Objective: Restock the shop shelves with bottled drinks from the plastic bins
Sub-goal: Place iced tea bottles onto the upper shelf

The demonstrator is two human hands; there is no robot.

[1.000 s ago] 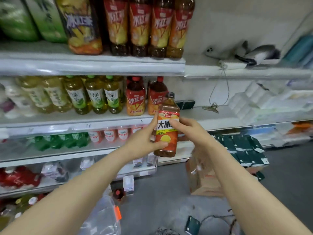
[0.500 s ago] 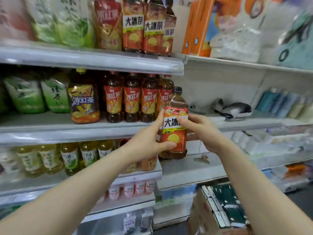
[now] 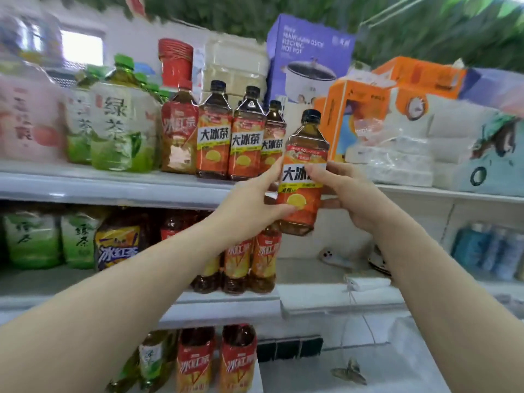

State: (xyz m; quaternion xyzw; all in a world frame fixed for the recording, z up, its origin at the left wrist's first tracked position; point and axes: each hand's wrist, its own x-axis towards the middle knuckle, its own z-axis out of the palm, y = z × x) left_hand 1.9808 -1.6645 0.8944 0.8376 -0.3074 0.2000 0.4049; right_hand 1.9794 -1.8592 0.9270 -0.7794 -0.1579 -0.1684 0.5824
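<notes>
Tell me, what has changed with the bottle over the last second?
The orange-labelled, black-capped plastic tea bottle has risen two shelf levels and now hangs level with the row of matching bottles on the white top shelf, just to their right. Nothing was let go: the left hand and right hand still grip its sides.

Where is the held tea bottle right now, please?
Head view, centre: the bottle is held by the left hand and right hand, just right of the matching bottles on the upper shelf.
</notes>
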